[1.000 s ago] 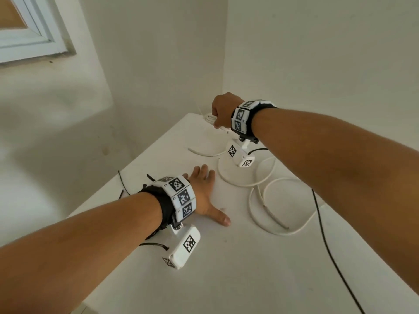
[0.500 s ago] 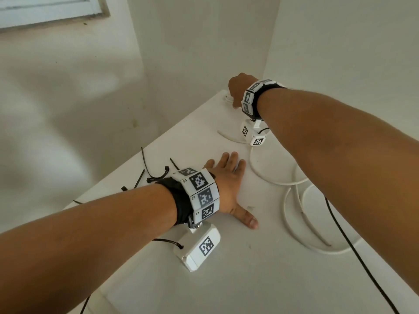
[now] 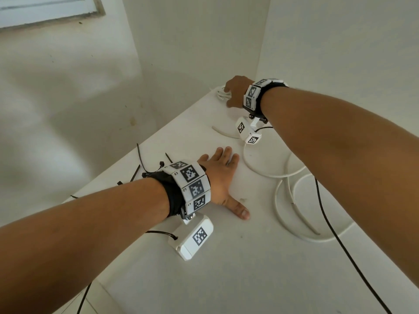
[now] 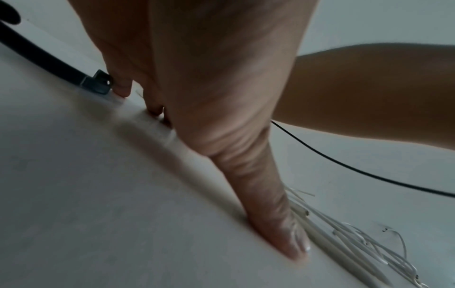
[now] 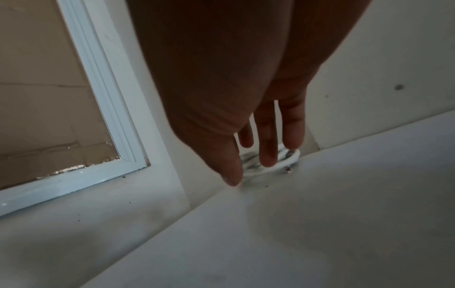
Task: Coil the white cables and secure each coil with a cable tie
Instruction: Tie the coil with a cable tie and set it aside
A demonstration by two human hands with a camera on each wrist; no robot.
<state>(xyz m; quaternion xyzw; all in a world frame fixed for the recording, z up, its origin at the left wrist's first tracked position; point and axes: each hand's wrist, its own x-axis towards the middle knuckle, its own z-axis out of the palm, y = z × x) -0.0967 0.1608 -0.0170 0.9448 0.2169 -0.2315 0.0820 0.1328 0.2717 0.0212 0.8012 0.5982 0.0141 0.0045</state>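
A tied coil of white cable point(image 3: 223, 94) point(image 5: 288, 158) lies in the table's far corner against the wall. My right hand point(image 3: 235, 91) point(image 5: 268, 136) hovers over it with straight fingers that grip nothing. Loose white cable point(image 3: 272, 176) point(image 4: 369, 243) lies in wide loops on the right half of the table. My left hand point(image 3: 220, 175) point(image 4: 221, 97) rests flat, palm down, mid-table just left of those loops. Several black cable ties point(image 3: 138, 157) lie near the left edge; in the left wrist view one tie point(image 4: 81, 79) ends at my little finger.
The white table point(image 3: 226, 268) stands in a corner, with walls behind and to the right. A short white cable piece point(image 3: 223, 132) lies below the coil. A thin black wire point(image 3: 335, 234) point(image 4: 344, 167) crosses the loose loops. A window frame point(image 5: 105, 97) is at the left.
My right hand carried the coil to the far corner, set it down and let go, its fingers now straight. The left hand has stayed flat on the table.
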